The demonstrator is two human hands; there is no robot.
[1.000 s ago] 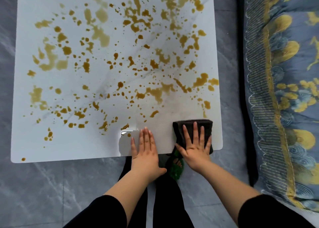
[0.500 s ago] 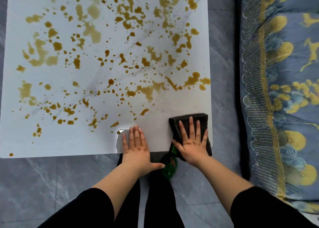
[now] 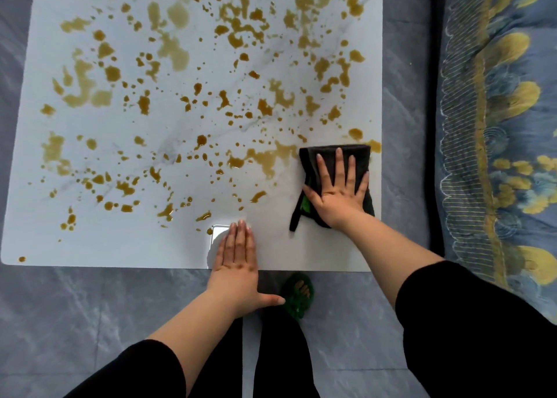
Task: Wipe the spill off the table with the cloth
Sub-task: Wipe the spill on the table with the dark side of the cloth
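Note:
A white marble-look table (image 3: 126,247) is splattered with brown-yellow spill (image 3: 168,47) over most of its top. A dark grey cloth (image 3: 334,153) lies at the table's right side, its far edge touching spill blotches near the right rim. My right hand (image 3: 339,191) presses flat on the cloth with fingers spread. My left hand (image 3: 236,265) rests flat at the table's near edge, fingers together, thumb hanging off the edge, holding nothing.
A blue and yellow patterned quilt (image 3: 506,120) lies to the right of the table. Grey tiled floor (image 3: 60,313) surrounds the table. My foot in a green slipper (image 3: 298,295) shows just below the near edge.
My right hand has pushed the cloth away from the near edge, up along the table's right side, into the spill. The strip behind it looks wiped. My left hand stays put.

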